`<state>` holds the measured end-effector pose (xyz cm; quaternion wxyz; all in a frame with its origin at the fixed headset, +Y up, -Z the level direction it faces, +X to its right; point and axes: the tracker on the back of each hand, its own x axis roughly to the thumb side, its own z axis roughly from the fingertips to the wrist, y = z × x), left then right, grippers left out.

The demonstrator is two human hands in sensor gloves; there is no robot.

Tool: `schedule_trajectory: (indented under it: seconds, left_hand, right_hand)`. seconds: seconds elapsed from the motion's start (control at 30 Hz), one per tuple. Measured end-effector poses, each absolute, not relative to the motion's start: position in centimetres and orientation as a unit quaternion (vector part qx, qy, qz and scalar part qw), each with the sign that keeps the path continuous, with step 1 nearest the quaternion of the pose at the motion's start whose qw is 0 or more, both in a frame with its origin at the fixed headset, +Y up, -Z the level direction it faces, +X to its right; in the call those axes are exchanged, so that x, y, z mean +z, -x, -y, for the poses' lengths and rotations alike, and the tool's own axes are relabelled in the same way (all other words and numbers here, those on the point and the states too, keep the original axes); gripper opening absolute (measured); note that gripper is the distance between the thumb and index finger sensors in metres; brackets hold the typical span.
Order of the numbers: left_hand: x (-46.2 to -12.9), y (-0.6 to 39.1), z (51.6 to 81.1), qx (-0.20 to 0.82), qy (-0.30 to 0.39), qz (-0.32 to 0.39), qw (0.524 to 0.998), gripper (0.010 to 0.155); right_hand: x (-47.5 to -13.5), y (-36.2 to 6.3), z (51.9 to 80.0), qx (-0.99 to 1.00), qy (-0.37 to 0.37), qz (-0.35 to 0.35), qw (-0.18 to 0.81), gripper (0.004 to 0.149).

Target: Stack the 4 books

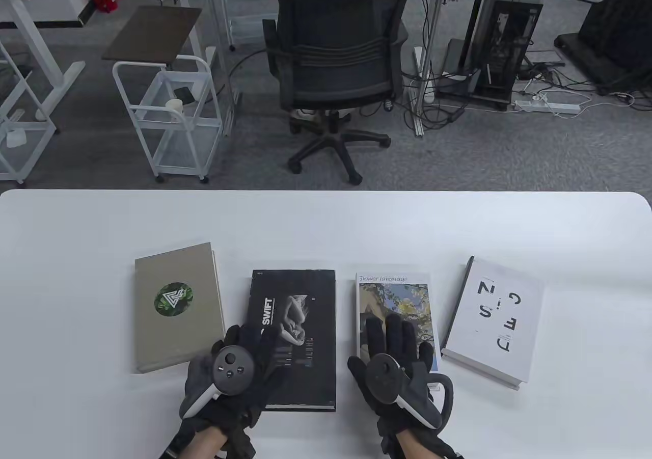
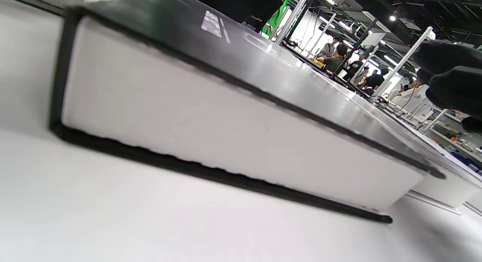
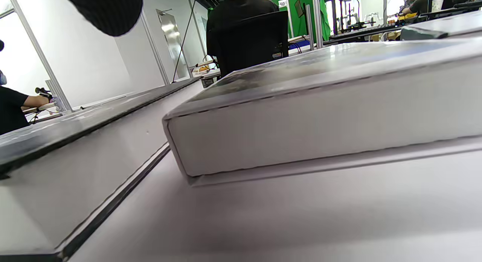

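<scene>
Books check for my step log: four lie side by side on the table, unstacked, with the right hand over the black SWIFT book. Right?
Not quite. The table view shows the right hand over the flower book; the left hand is over the black SWIFT book. All four are unstacked.

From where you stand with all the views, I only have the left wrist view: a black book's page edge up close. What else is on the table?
Observer: Four books lie in a row, none stacked: a tan book, the black SWIFT book, the Flower language book and a white lettered book.
Reviewer: Where is the left hand?
Observer: The left hand is over the near left corner of the SWIFT book.
Reviewer: And the right hand?
Observer: The right hand lies fingers spread over the near half of the Flower language book.
Reviewer: Is any book lifted?
Observer: In the right wrist view the Flower language book lies flat on the table.
</scene>
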<state>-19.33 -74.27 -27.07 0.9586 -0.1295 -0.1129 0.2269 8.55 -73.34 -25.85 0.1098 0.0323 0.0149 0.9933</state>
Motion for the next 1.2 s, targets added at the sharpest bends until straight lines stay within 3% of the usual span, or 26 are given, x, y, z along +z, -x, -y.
schedule_trajectory:
  seconds: [0.87,1.07,1.2]
  left_hand:
    - [-26.4,21.4,73.3,0.265,0.111,0.096,0.953,0.076]
    - [-26.1,22.1,73.4,0.270,0.121,0.086,0.951,0.078]
    - [-26.1,22.2,73.4,0.268,0.131,0.081,0.951,0.079]
  right_hand:
    - [-25.4,-8.0,73.5,0.994,-0.060,-0.008,0.091,0.074]
    - [-25.2,-5.4,71.1,0.993,-0.089,0.023,0.074,0.069]
    - [-25.8,-2.0,70.8,0.993,-0.109,-0.007,0.039,0.069]
